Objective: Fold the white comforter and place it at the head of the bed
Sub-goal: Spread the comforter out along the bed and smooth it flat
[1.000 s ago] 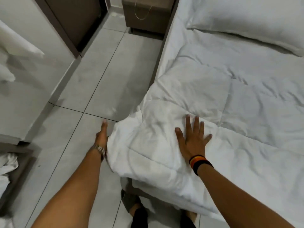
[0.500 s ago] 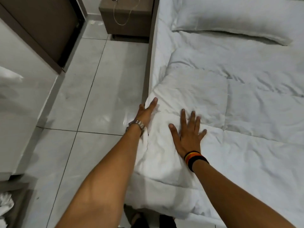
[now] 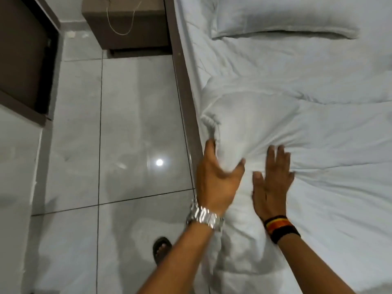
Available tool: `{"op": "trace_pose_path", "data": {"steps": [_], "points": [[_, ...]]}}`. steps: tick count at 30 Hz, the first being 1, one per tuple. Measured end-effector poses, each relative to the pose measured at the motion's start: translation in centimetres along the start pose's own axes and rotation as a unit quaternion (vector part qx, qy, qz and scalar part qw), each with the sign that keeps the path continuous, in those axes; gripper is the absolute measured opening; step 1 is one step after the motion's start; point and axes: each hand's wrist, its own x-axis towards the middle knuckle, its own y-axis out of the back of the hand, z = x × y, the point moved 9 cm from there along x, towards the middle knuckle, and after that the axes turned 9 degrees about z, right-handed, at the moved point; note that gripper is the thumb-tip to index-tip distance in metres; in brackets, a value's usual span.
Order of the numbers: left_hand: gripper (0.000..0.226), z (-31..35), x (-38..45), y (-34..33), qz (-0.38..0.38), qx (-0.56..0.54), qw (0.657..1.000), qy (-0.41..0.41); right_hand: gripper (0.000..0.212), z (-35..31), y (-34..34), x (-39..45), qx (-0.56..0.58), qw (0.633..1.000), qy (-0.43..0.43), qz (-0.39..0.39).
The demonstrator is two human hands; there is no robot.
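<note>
Comforter: one; left hand gripping fold, right hand flat; one pillow

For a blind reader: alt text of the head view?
A left hand grips a bunch of white comforter at the bed's edge while the right hand presses flat beside it; a pillow lies beyond.

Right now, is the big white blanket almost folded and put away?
Not yet. Done: nothing looks neatly folded; the white comforter lies spread and wrinkled across the bed. In hand: the left hand has a grip on a bunch of its edge by the bed frame, while the right hand presses it flat. Left: fold it and carry it up by the pillow.
</note>
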Motion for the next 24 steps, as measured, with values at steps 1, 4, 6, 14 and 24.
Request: {"op": "trace_pose_path", "data": {"steps": [1, 4, 6, 14, 24], "points": [[0.064, -0.8, -1.2, 0.7, -0.009, 0.049, 0.999, 0.01, 0.075, 0.0, -0.6, -0.9, -0.027, 0.999, -0.006, -0.033], [0.096, -7.5, -3.0, 1.6, -0.099, 0.132, 0.969, 0.185, 0.081, 1.9, -2.9, -3.1, -0.102, 0.984, -0.06, -0.13], [0.116, -10.5, -1.0, 2.3, -0.109, 0.173, 0.952, 0.227, 0.082, 2.4, -3.4, -1.5, -0.115, 0.983, -0.077, -0.123], [0.106, -8.5, 18.7, -7.0, -0.183, 0.166, 0.968, 0.03, 0.083, 2.1, -4.5, 7.3, -0.097, 0.977, -0.189, -0.035], [0.126, -5.1, 25.7, -28.4, -0.435, 0.152, 0.887, 0.008, 0.081, 4.7, -8.1, 12.4, -0.159, 0.956, -0.244, 0.037]]}}
